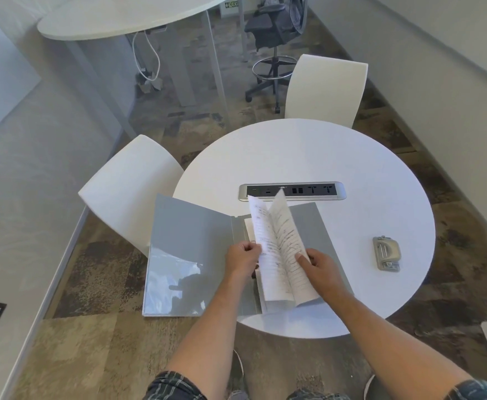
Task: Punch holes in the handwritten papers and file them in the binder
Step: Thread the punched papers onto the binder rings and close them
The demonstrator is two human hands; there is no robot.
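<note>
Round white table, two white chairs, patchy brown carpet

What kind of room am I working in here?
Most likely an office meeting room: a round white table with a built-in socket strip, white chairs around it, and a black swivel chair on the carpet behind.

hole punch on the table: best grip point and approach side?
Hedged: take the hole punch from above with the right hand, pinching its two long sides near the middle. It lies flat on the round table, alone to the right of the binder, so nothing blocks a top-down reach.
</note>
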